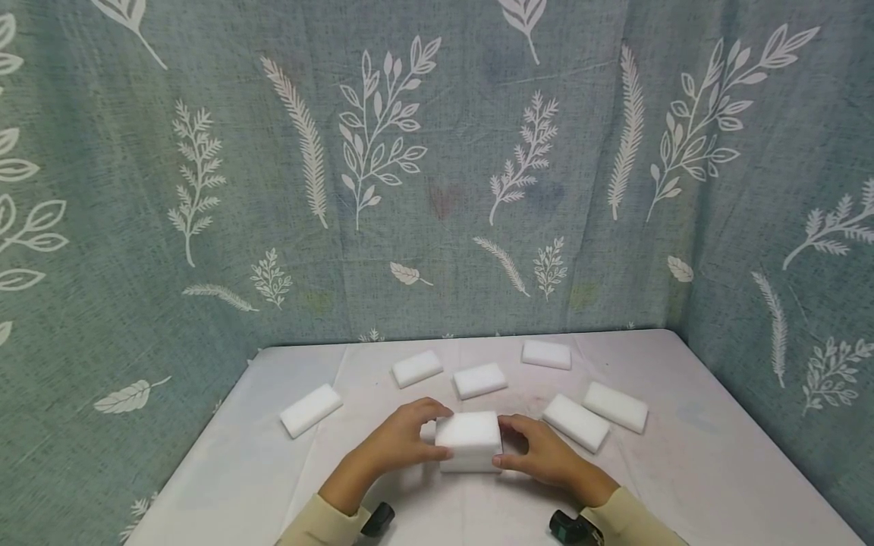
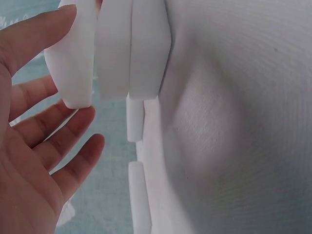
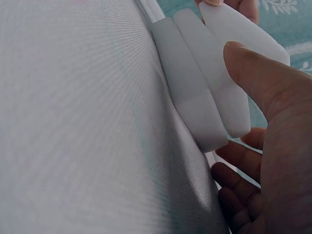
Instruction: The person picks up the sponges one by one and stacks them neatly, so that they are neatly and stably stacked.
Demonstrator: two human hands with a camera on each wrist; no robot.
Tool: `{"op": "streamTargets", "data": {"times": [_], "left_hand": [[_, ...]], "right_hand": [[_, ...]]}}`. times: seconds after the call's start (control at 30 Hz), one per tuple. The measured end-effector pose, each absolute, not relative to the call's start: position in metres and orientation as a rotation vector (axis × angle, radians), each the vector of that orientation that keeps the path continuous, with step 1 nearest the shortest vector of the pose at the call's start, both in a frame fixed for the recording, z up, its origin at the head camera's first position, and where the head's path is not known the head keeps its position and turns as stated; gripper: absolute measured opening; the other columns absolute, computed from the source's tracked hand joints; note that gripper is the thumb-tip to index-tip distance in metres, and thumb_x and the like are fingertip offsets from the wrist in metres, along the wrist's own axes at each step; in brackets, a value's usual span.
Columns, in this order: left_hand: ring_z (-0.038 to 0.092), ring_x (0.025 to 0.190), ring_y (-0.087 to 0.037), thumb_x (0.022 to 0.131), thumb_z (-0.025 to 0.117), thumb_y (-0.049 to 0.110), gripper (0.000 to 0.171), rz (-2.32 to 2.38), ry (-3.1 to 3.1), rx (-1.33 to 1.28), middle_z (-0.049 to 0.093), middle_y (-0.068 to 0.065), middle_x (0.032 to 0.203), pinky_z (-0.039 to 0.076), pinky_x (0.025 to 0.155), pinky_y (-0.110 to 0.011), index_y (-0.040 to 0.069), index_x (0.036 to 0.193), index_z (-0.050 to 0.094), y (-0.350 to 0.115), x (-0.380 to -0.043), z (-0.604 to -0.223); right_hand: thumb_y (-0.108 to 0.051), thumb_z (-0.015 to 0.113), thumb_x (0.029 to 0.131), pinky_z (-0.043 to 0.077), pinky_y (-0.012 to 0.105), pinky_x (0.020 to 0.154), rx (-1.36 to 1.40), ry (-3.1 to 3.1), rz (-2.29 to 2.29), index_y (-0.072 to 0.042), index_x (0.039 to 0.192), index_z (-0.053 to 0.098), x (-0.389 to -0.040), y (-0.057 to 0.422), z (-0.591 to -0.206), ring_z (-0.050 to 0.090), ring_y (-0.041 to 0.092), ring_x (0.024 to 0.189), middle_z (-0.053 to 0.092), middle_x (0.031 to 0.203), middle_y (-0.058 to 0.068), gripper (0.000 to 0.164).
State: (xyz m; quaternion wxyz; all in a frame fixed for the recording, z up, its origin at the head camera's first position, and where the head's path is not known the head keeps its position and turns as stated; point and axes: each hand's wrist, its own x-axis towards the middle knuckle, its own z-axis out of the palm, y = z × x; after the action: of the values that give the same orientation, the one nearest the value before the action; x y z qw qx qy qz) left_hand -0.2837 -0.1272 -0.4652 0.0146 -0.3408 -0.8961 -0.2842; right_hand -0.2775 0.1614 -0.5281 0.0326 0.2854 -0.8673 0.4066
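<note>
Two white sponge blocks lie flat in a stack on the table, the lower block point(image 3: 187, 87) and the middle block point(image 2: 113, 53). Over them is a third white sponge block point(image 1: 467, 432), with a thin gap beneath it in the left wrist view. My left hand point(image 1: 403, 436) grips its left end, thumb on the near side and fingers on the far side. From the right, my right hand point(image 1: 542, 451) holds the other end, its thumb along the near face. In the right wrist view its lower fingers curl beside the stack's far side.
Several more white sponge blocks lie spread over the white-covered table point(image 1: 225, 470): one loose block point(image 1: 310, 410) at the left, others behind the stack, and a pair, including a near block point(image 1: 576, 423), by my right hand. Patterned green-blue cloth point(image 1: 437, 189) encloses the back and sides.
</note>
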Motion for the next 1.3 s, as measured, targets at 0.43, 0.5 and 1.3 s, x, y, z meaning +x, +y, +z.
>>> {"op": "streamTargets", "data": {"times": [0.43, 0.5, 1.3], "left_hand": [[0.056, 0.113, -0.012, 0.076, 0.082, 0.043, 0.058, -0.837, -2.789, -1.073, 0.059, 0.008, 0.121, 0.047, 0.096, -0.037, 0.014, 0.123, 0.065, -0.1208, -0.2828, -0.4694], [0.056, 0.113, -0.013, 0.076, 0.081, 0.043, 0.058, -0.82, -2.798, -1.061, 0.059, 0.007, 0.122, 0.046, 0.096, -0.037, 0.014, 0.124, 0.064, -0.1205, -0.2828, -0.4705], [0.056, 0.112, -0.012, 0.076, 0.081, 0.044, 0.058, -0.751, -2.812, -1.061, 0.059, 0.008, 0.12, 0.047, 0.095, -0.036, 0.015, 0.123, 0.065, -0.1202, -0.2814, -0.4686]], "right_hand": [[-0.053, 0.076, 0.078, 0.04, 0.047, 0.102, 0.89, -2.668, 1.321, -0.013, 0.131, 0.059, -0.2781, 0.1601, -0.5263, 0.053, 0.018, 0.12, 0.061, 0.126, -0.005, 0.067], [-0.053, 0.077, 0.078, 0.04, 0.047, 0.103, 0.884, -2.672, 1.325, -0.013, 0.131, 0.059, -0.2779, 0.1599, -0.5258, 0.053, 0.018, 0.121, 0.061, 0.127, -0.004, 0.069], [-0.053, 0.079, 0.074, 0.041, 0.045, 0.101, 0.868, -2.674, 1.266, -0.012, 0.127, 0.062, -0.2776, 0.1611, -0.5252, 0.055, 0.017, 0.116, 0.063, 0.122, -0.005, 0.069]]}}
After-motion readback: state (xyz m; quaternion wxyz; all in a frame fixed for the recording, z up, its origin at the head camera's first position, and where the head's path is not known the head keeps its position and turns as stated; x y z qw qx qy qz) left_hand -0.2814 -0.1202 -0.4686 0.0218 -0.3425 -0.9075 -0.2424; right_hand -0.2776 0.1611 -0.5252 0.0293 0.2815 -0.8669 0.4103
